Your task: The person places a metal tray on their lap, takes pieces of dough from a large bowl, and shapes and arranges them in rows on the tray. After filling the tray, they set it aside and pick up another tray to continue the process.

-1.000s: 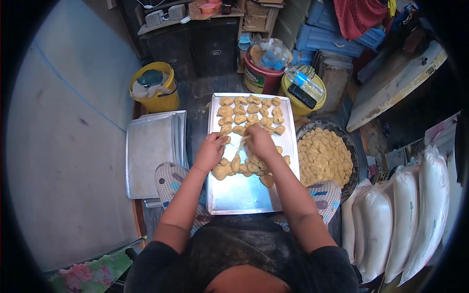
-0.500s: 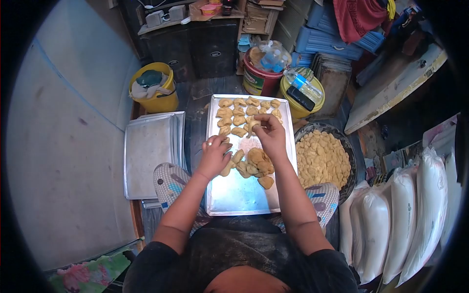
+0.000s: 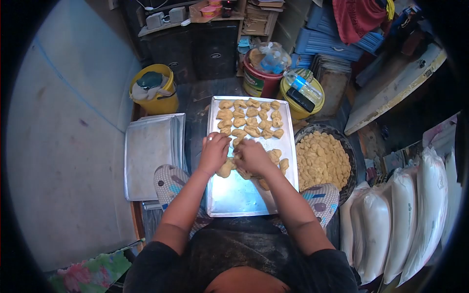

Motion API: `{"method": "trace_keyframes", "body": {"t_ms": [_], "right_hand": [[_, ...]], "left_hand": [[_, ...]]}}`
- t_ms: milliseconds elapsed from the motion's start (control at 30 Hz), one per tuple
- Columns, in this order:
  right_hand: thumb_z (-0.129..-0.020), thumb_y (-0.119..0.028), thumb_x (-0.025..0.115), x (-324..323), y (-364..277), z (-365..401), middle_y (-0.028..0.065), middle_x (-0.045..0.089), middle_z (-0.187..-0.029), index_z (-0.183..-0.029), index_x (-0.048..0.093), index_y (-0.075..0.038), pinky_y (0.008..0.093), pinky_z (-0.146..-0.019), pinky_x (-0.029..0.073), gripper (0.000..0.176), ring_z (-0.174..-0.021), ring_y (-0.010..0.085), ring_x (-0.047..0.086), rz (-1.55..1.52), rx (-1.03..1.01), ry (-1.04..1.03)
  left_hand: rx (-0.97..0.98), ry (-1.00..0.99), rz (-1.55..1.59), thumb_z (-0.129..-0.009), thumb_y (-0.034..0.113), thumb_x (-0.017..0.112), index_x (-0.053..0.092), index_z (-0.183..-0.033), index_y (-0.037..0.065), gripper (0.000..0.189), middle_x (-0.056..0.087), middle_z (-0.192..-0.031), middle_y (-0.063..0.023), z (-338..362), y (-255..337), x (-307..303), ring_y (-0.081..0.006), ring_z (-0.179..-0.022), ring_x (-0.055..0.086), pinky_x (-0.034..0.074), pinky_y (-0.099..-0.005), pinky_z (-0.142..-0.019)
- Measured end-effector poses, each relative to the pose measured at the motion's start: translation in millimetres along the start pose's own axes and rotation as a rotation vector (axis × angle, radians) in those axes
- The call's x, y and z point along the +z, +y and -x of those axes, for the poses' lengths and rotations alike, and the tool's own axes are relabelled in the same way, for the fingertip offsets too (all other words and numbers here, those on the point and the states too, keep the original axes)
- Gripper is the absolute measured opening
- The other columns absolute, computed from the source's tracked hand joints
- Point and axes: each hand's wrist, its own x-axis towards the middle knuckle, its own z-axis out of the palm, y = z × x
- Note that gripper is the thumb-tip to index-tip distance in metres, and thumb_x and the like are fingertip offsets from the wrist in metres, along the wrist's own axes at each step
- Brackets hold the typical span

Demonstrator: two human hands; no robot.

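Down from above the dough rows, where it had held up a piece half a second earlier, the right hand (image 3: 253, 157) had moved to the loose dough lumps (image 3: 225, 168) nearer the person. Its fingers were curled, with the tips pointing inward; whether they pinched dough could not be told. The left hand (image 3: 214, 152), spread wider before, had its fingers closer together, bent over dough at the tray's left side, a ring (image 3: 210, 138) showing on one finger.

The metal tray (image 3: 237, 201) was shiny and rectangular, with a raised rim, and lay between the person's knees. Across its far half sat rows of shaped dough pieces (image 3: 252, 112), tan, plump and folded, with uneven, rounded outlines. The loose lumps lay across its middle, partly hidden by the right hand, and the nearest part was bare metal.

Beside the right knee, a round black basin (image 3: 355, 168) held many soft, knobbly dough balls (image 3: 322, 158) packed together. To the left stood a stack of flat metal trays (image 3: 149, 158), duller and scuffed. Bulging white sacks (image 3: 424, 195) in glossy, wrinkled clear plastic leaned together at the far right.
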Motion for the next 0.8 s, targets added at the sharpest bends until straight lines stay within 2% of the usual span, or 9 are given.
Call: {"method": "trace_keyframes", "body": {"t_ms": [133, 300, 367, 533, 600, 633, 700, 733, 800], "right_hand": [[-0.075, -0.018, 0.069, 3.3, 22.5, 2.9, 0.0175, 0.062, -0.089, -0.093, 0.065, -0.004, 0.0428, -0.073, 0.049, 0.023, -0.081, 0.0329, 0.062, -0.390, 0.138, 0.104], [-0.078, -0.017, 0.070, -20.2, 39.5, -6.2, 0.0190, 0.064, -0.089, -0.092, 0.063, -0.001, 0.0407, -0.075, 0.049, 0.022, -0.084, 0.0353, 0.062, -0.443, 0.426, 0.349], [-0.080, -0.019, 0.069, -6.5, 56.4, -5.2, 0.0188, 0.065, -0.088, -0.092, 0.063, -0.001, 0.0410, -0.074, 0.049, 0.023, -0.084, 0.0344, 0.063, -0.272, 0.290, 0.137], [-0.077, -0.021, 0.071, -11.1, 48.9, 9.6, 0.0155, 0.065, -0.089, -0.089, 0.065, -0.002, 0.0385, -0.074, 0.049, 0.024, -0.084, 0.0305, 0.063, -0.167, 0.348, 0.175], [-0.075, -0.021, 0.072, -10.0, 47.6, 18.1, 0.0134, 0.065, -0.085, -0.089, 0.064, -0.002, 0.0356, -0.072, 0.049, 0.025, -0.083, 0.0260, 0.063, 0.018, 0.341, -0.127], [-0.075, -0.021, 0.072, -11.4, 50.4, 21.6, 0.0134, 0.065, -0.085, -0.089, 0.064, -0.002, 0.0356, -0.072, 0.049, 0.025, -0.083, 0.0260, 0.063, 0.017, 0.345, -0.121], [-0.079, -0.022, 0.069, -14.0, 59.0, 29.3, 0.0101, 0.066, -0.084, -0.091, 0.061, -0.004, 0.0372, -0.068, 0.049, 0.023, -0.078, 0.0249, 0.064, -0.482, 0.344, -0.086], [-0.079, -0.022, 0.069, -11.9, 67.2, 31.0, 0.0101, 0.066, -0.084, -0.091, 0.061, -0.004, 0.0372, -0.068, 0.049, 0.023, -0.078, 0.0249, 0.064, -0.480, 0.343, -0.086], [-0.086, -0.018, 0.065, -9.3, 78.7, 34.1, 0.0063, 0.064, -0.080, -0.096, 0.056, -0.003, 0.0302, -0.064, 0.049, 0.020, -0.073, 0.0168, 0.062, -0.914, 0.396, 0.241]], "left_hand": [[0.150, -0.132, 0.014, -0.079, 0.014, 0.061, 0.067, -0.099, 0.011, 0.021, 0.063, -0.099, -0.0028, -20.0, 3.9, 5.0, -0.0235, -0.103, 0.053, 0.035, -0.0393, -0.089], [0.208, -0.155, -0.127, -0.077, 0.013, 0.060, 0.067, -0.094, 0.014, 0.018, 0.062, -0.093, -0.0016, -27.8, -2.5, 20.3, -0.0219, -0.098, 0.054, 0.034, -0.0387, -0.085], [0.209, -0.159, -0.157, -0.076, 0.013, 0.060, 0.067, -0.093, 0.013, 0.018, 0.062, -0.093, -0.0017, -27.0, -0.4, 22.3, -0.0219, -0.098, 0.054, 0.034, -0.0391, -0.085], [0.145, -0.118, -0.105, -0.078, 0.015, 0.060, 0.065, -0.104, 0.016, 0.026, 0.063, -0.099, -0.0011, -27.9, 14.7, 22.5, -0.0229, -0.101, 0.053, 0.034, -0.0400, -0.087], [0.219, -0.130, -0.073, -0.079, 0.015, 0.060, 0.065, -0.106, 0.016, 0.028, 0.062, -0.099, -0.0013, -30.5, 19.6, 28.7, -0.0226, -0.102, 0.053, 0.033, -0.0399, -0.088], [0.295, -0.124, -0.043, -0.079, 0.016, 0.060, 0.065, -0.108, 0.016, 0.029, 0.062, -0.100, -0.0014, -35.3, 21.6, 31.7, -0.0222, -0.103, 0.052, 0.033, -0.0397, -0.088], [0.319, -0.191, -0.044, -0.079, 0.017, 0.059, 0.065, -0.103, 0.013, 0.025, 0.062, -0.098, -0.0028, -39.6, 23.1, 35.5, -0.0228, -0.103, 0.052, 0.033, -0.0401, -0.088], [0.290, -0.270, -0.077, -0.079, 0.017, 0.060, 0.065, -0.103, 0.013, 0.025, 0.062, -0.098, -0.0033, -41.0, 23.9, 36.6, -0.0229, -0.104, 0.052, 0.032, -0.0400, -0.089], [0.260, -0.351, -0.103, -0.079, 0.018, 0.060, 0.065, -0.103, 0.013, 0.025, 0.062, -0.098, -0.0037, -42.0, 29.1, 37.3, -0.0231, -0.104, 0.052, 0.032, -0.0399, -0.089]]}}
